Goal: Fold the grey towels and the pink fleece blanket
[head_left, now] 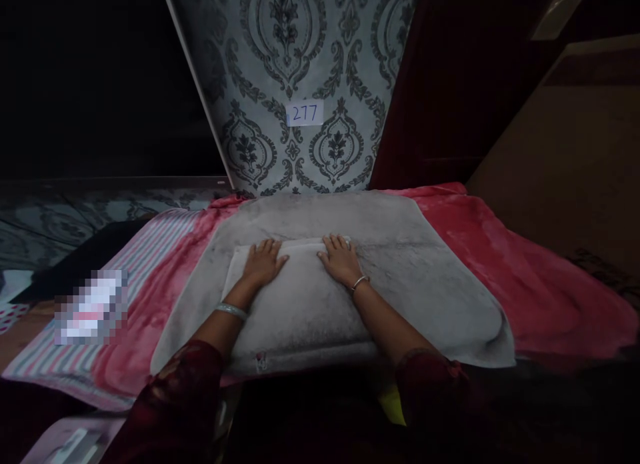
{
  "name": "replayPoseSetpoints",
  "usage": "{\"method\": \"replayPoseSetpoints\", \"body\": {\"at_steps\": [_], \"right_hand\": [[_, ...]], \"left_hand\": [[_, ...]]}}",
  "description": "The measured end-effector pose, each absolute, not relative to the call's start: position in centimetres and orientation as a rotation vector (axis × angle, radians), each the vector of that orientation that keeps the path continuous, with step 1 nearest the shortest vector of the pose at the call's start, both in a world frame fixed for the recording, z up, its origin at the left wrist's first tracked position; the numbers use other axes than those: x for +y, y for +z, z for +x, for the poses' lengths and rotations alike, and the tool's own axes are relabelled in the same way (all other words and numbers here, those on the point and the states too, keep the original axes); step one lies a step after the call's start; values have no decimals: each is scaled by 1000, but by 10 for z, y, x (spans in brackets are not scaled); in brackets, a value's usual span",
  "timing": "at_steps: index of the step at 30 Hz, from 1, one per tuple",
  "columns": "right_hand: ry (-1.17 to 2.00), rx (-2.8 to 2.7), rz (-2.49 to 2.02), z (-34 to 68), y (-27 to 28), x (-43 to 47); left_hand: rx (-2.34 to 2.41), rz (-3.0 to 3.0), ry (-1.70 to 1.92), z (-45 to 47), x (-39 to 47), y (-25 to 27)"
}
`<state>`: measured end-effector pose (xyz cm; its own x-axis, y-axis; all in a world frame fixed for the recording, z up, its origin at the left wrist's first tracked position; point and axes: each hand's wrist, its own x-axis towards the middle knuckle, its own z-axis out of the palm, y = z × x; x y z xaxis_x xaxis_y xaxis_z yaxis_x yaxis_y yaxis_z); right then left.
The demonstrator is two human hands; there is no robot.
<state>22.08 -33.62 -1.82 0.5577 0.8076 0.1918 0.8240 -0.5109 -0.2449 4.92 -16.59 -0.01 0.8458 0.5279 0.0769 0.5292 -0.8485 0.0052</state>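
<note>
Two layers of soft grey cloth lie in front of me: a large grey towel [430,277] spread out flat, and a smaller folded grey towel [300,311] on top of it. Near the left far corner of the folded towel, my left hand [264,261] rests palm down with fingers stretched out. My right hand [341,261] lies flat by its far right corner, fingers also extended. Neither hand grips anything. A small dark mark shows at the folded towel's near left edge.
Beneath the towels is a red plush blanket [525,284], with a striped cloth [145,257] on the left. A blurred-out item [91,309] lies there. Behind stand a dark screen [100,84] and a patterned wall with a paper label [305,113] reading 277. A brown board [565,171] leans right.
</note>
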Motion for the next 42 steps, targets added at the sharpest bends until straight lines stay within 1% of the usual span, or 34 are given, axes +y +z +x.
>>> {"method": "replayPoseSetpoints", "body": {"at_steps": [2, 5, 7, 10, 17, 22, 25, 29, 32, 35, 37, 42], "right_hand": [[-70, -1339, -2489, 221, -17, -336], [-53, -1324, -2492, 219, -15, -335], [-40, -1317, -2490, 218, -15, -336], [-37, -1296, -2470, 218, -15, -335], [-39, -798, -2453, 233, -15, -334], [-82, -698, -2396, 241, -19, -333], [-152, -634, -2277, 249, -27, -331], [-205, -617, -2020, 265, -40, -331], [-112, -588, -1941, 274, -47, -332], [-51, -575, -1973, 277, -48, -332], [-49, -549, -2013, 278, -47, -331], [-27, -482, -2077, 280, -43, -327]], "left_hand": [[-936, -2985, -160, 39, -145, 2], [-1081, -2969, -336, 23, -121, -1], [-1181, -2939, -452, 14, -113, -4], [-1255, -2895, -529, 4, -108, -9], [-1262, -2918, -824, 1, -97, -18], [-1347, -2972, -1268, -4, -89, -20], [-1492, -3028, -1517, -7, -91, -16], [-1957, -3112, -1729, -13, -103, -3], [-2335, -3267, -1707, -17, -110, 7], [-2548, -3451, -1531, -20, -114, 15], [-2503, -3478, -1528, -20, -114, 16], [-2150, -3411, -1616, -18, -113, 8]]}}
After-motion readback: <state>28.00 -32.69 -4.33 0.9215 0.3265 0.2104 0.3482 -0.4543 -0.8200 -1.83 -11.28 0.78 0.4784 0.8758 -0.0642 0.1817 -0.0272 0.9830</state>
